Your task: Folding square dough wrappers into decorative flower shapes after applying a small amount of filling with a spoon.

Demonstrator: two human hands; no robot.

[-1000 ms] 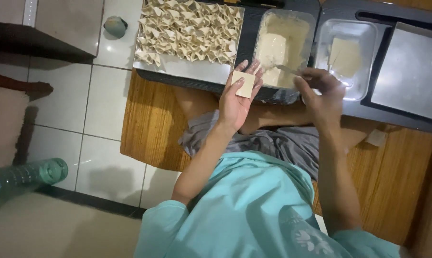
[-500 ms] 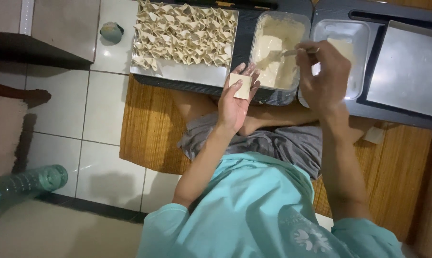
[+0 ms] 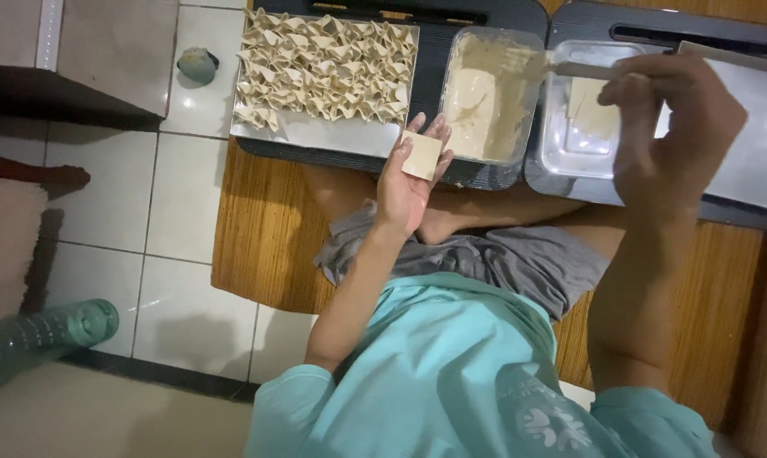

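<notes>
One square dumpling wrapper (image 3: 421, 156) lies flat on the upturned fingers of the left hand (image 3: 407, 182), which is spread open like a small plate just on the near side of the filling tub (image 3: 492, 93). The right hand (image 3: 667, 127) is closed around the handle of a fork (image 3: 561, 68), held to the right of the tub with the tines reaching over the tub's right edge, above the pale paste inside.

To the left of the tub sits a metal tray (image 3: 328, 134) crowded with folded dumplings (image 3: 324, 64); to the right of it, a shallow steel tray (image 3: 570, 148) holds what looks like a small stack of wrappers (image 3: 591, 106). Tub and trays rest on dark low tabletops (image 3: 485, 176) above the person's crossed legs. Far left of the tub, on the tiled floor (image 3: 103, 203), lies a green plastic bottle (image 3: 44, 331).

The wrapper is likely very light, thin and limp, easily torn or creased, and apt to stick once damp. It is best carried from beneath on flat fingers as now, or lifted by a corner or edge with a gentle pinch, never squeezed across the middle.
</notes>
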